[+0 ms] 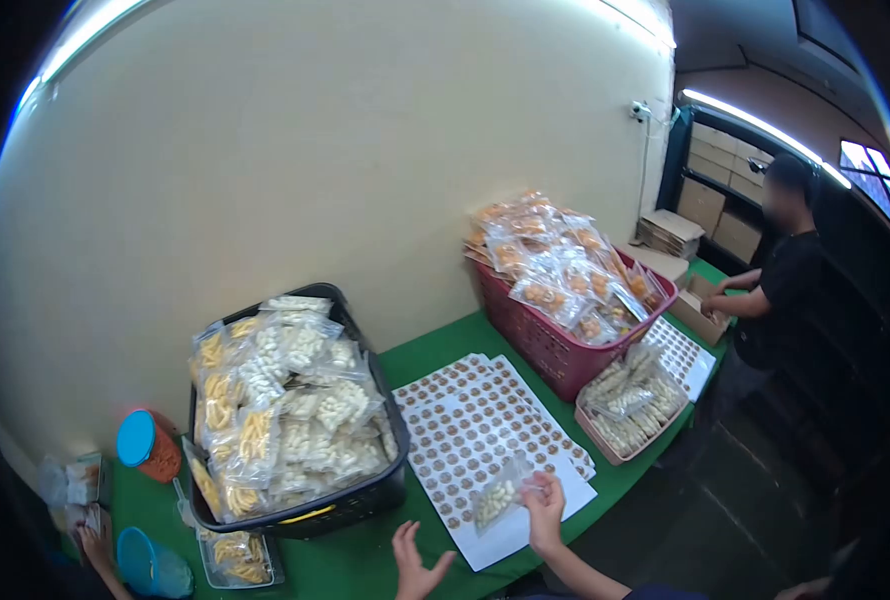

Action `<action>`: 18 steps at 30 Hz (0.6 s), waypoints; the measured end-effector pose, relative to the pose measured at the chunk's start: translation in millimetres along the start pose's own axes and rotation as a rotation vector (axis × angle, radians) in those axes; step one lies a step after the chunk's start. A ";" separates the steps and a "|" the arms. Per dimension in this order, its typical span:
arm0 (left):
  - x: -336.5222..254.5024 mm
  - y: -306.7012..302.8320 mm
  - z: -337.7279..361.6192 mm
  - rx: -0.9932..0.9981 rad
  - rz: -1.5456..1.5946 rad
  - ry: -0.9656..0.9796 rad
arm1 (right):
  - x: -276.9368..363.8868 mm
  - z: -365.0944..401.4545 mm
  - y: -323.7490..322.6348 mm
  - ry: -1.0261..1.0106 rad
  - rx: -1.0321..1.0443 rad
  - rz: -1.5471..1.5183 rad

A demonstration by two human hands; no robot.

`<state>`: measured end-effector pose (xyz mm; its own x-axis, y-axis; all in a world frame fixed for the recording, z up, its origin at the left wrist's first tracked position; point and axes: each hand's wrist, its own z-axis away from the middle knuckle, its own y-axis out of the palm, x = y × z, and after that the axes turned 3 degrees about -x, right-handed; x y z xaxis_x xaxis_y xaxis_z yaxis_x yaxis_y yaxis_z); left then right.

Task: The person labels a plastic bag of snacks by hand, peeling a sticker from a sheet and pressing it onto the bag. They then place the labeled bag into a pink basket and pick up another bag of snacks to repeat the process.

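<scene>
My right hand [543, 510] pinches the corner of a small clear bag of white pieces [500, 497], held over the sticker sheets [475, 415]. These white sheets carry rows of round brown stickers and overlap each other. Empty, with fingers apart, my left hand [420, 562] is over the green table near the sheets' lower left edge. Behind it, a black basket [370, 495] is heaped with clear bags of white pieces [310, 345] and of yellow sticks [255, 435].
A maroon basket [555, 365] of orange snack bags and a pink tray [605, 440] of filled bags stand right. Left are a blue-lidded jar [150, 445], a blue container [153, 562] and another person's hand [93, 545]. A co-worker [790, 270] stands at a carton [700, 310].
</scene>
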<state>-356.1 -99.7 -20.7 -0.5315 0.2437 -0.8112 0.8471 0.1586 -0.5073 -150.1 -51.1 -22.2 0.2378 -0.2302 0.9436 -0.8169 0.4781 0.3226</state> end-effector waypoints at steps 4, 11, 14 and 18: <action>-17.9 65.7 -6.2 0.071 -0.095 0.163 | -19.9 26.4 -14.3 0.160 0.134 -0.014; 11.0 121.6 -27.4 -0.016 0.241 -0.251 | -18.5 -32.7 -34.9 0.581 0.525 -0.113; 14.1 118.3 -32.4 -0.256 0.487 -0.417 | -78.3 -81.6 -68.3 0.307 0.521 0.286; 32.9 122.2 -17.5 -0.402 0.675 -0.615 | -154.3 -130.1 -152.6 -0.283 0.465 1.257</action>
<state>-270.2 -55.6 -104.2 0.2519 -0.1176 -0.9606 0.8459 0.5089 0.1595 6.3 21.8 -207.4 -0.8567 -0.0472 0.5136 -0.5131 0.1788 -0.8395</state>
